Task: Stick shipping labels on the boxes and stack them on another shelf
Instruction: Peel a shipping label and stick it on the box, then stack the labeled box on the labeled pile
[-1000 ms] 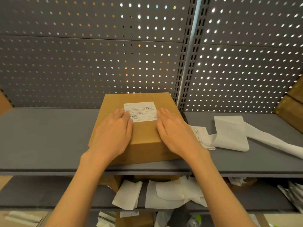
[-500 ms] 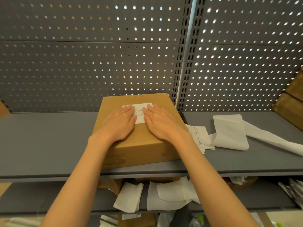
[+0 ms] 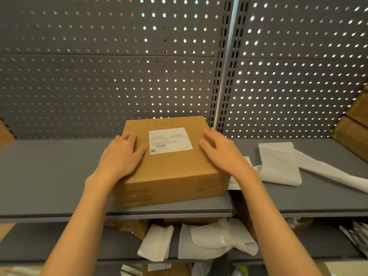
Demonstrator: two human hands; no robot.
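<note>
A cardboard box sits on the grey shelf, near its front edge, with a white shipping label lying flat on its top face, so the sticking step looks done for this box. The left hand rests flat on the top's left part, and the right hand lies over the right edge; both have straight fingers and no grip on anything. Lifting and stacking it on another shelf is left. Loose white backing paper lies just right of the box, more on the lower shelf, and brown boxes stand at far right.
</note>
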